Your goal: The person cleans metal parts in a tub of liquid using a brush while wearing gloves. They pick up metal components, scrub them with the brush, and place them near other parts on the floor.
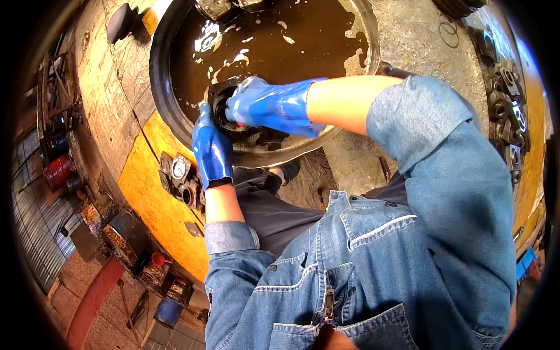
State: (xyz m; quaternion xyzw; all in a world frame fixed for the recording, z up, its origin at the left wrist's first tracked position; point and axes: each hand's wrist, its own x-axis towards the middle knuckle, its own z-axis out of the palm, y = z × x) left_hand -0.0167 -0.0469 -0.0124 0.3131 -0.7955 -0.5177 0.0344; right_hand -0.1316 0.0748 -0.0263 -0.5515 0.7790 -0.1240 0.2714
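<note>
Both my hands wear blue rubber gloves and are over a wide black basin [160,76] of murky brown liquid. A dark metal housing with a round bore [217,100] is tilted up at the basin's near side. My left hand [210,143] is closed on its left edge, the thumb side upward. My right hand [256,104] is curled at the mouth of the bore, slightly blurred. A small red bit [240,124] shows under its fingers; the rest of what it holds is hidden.
Metal parts [217,7] stand at the basin's far side. Several castings lie on the yellow board [146,175] at left and along the right [506,111]. A wire ring [448,34] lies on the concrete. Farther left are a red drum [59,172] and a blue container [169,312].
</note>
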